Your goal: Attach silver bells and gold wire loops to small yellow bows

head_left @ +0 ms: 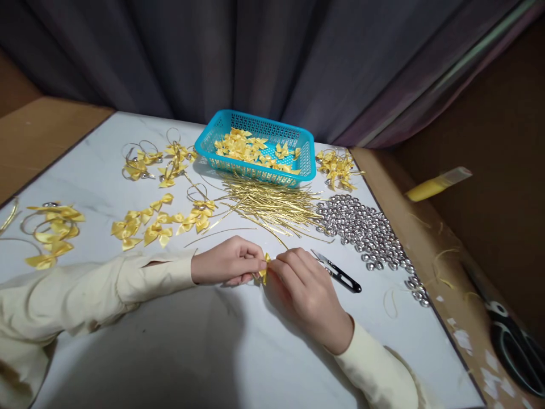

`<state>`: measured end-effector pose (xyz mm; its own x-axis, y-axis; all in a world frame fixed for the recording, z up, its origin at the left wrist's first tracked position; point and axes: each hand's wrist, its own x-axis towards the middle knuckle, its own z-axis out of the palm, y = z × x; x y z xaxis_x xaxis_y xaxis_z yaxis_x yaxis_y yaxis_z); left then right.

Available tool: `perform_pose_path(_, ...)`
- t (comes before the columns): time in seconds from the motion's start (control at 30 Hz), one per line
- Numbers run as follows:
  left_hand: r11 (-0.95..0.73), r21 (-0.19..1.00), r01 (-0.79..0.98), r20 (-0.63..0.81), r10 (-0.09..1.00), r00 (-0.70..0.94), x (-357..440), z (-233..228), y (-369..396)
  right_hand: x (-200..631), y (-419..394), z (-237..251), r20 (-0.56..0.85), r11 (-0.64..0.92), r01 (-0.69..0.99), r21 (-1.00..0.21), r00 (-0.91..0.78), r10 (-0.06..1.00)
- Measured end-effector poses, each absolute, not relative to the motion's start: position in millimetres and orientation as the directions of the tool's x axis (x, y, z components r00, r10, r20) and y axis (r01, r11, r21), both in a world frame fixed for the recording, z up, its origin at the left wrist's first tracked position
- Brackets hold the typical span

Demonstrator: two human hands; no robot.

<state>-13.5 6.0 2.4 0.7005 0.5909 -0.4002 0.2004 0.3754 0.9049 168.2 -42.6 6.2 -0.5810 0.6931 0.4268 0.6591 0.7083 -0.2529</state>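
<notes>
Between my two hands, just above the white tabletop, is a small yellow ribbon bow (264,271). My left hand (232,261) pinches its left side with thumb and forefinger. From the other side my right hand (302,289) is closed on the bow, its fingertips partly hidden behind the knuckles. A gold cord end sticks up beside the right fingers. Black-handled thread snips (340,275) lie just right of my right hand. Beyond the hands spreads a pile of gold cords (272,204).
A blue basket (255,170) of yellow bows stands at the back. Silver beads (361,227) are heaped at right. Finished-looking bows with cord loops (55,230) and loose bows (157,233) lie at left. Large scissors (511,341) and a yellow tube (438,183) are at the right edge.
</notes>
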Motion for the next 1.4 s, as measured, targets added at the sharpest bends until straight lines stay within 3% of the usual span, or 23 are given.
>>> perform_pose_path(0.17, 0.385, 0.9, 0.205, -0.411, 0.589, 0.696, -12.6, 4.4, 6.0, 167.3, -41.7, 5.7, 0.437, 0.727, 0.659, -0.195, -0.605, 0.666)
perform_pose_path(0.4, 0.357, 0.899, 0.253, -0.431, 0.621, 0.655, -10.0, 4.5, 1.3, 163.1, -42.5, 6.2, 0.438, 0.681, 0.686, -0.258, -0.545, 0.715)
perform_pose_path(0.47, 0.374, 0.899, 0.226, -0.42, 0.599, 0.681, -11.5, 3.1, 2.7, 164.4, -42.8, 9.1, 0.423, 0.65, 0.672, -0.356, -0.504, 0.753)
perform_pose_path(0.6, 0.473, 0.881, -0.016, -0.3, 0.584, 0.754, -17.1, -0.8, 12.4, 172.1, -40.2, 18.5, 0.324, 0.493, 0.511, -0.704, -0.387, 0.863)
perform_pose_path(0.7, 0.334, 0.935, -0.114, -0.161, 0.692, 0.704, -20.5, -1.4, 18.2, 177.7, -36.7, 23.1, 0.184, 0.308, 0.365, -0.878, -0.336, 0.924)
perform_pose_path(0.77, 0.218, 0.97, -0.107, -0.072, 0.681, 0.729, -21.5, -0.3, 18.2, 179.8, -34.6, 23.5, 0.1, 0.198, 0.294, -0.935, -0.319, 0.943)
perform_pose_path(0.9, 0.18, 0.979, -0.098, -0.023, 0.571, 0.821, -22.2, 1.7, 14.1, 180.5, -32.0, 20.7, -0.011, 0.061, 0.224, -0.973, -0.308, 0.951)
perform_pose_path(1.0, 0.207, 0.976, -0.066, -0.063, 0.563, 0.824, -21.7, 0.7, 12.5, 179.4, -31.2, 18.6, -0.054, 0.021, 0.22, -0.975, -0.325, 0.944)
perform_pose_path(1.2, 0.282, 0.958, 0.05, -0.203, 0.549, 0.811, -19.2, -1.9, 10.1, 177.1, -31.2, 15.7, -0.064, 0.028, 0.239, -0.971, -0.367, 0.928)
perform_pose_path(1.4, 0.295, 0.955, 0.039, -0.2, 0.538, 0.819, -19.1, -3.5, 9.6, 176.2, -30.4, 17.5, -0.063, 0.065, 0.302, -0.951, -0.396, 0.916)
